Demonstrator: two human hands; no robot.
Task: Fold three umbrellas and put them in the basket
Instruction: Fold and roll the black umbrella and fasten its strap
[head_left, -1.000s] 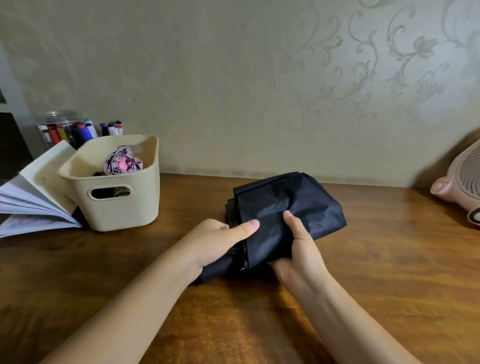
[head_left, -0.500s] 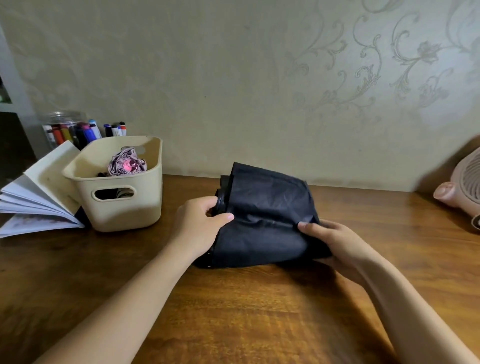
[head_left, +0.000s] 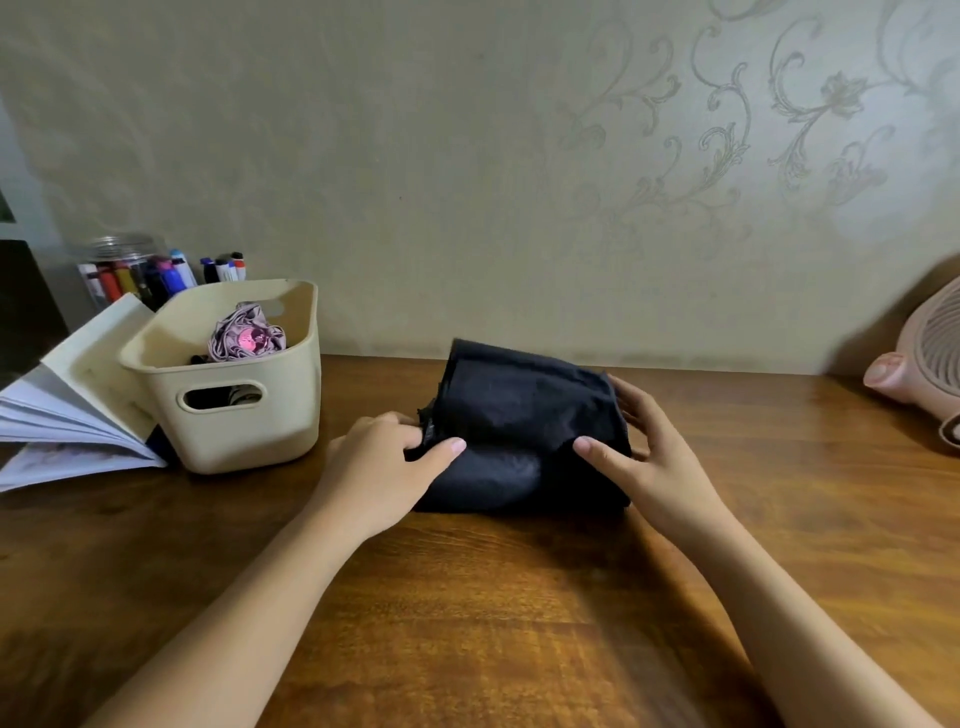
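Note:
A black umbrella (head_left: 519, 415), rolled into a loose bundle of fabric, lies on the wooden table (head_left: 467, 623) near the wall. My left hand (head_left: 384, 467) grips its left end, thumb on top of the cloth. My right hand (head_left: 644, 457) clasps its right end, fingers wrapped round the far side. To the left stands a cream plastic basket (head_left: 244, 415) with a cut-out handle. Inside it a folded pinkish-purple umbrella (head_left: 247, 338) stands on end, and something dark lies beneath it.
An open book (head_left: 67, 405) leans against the basket's left side. Behind them a clear jar of coloured markers (head_left: 135, 275) stands by the wall. A pink fan (head_left: 924, 364) sits at the table's right edge.
My right hand has slid from the umbrella's near side round to its right end. The black fabric has been rolled over into a tighter bundle, turned crosswise on the table.

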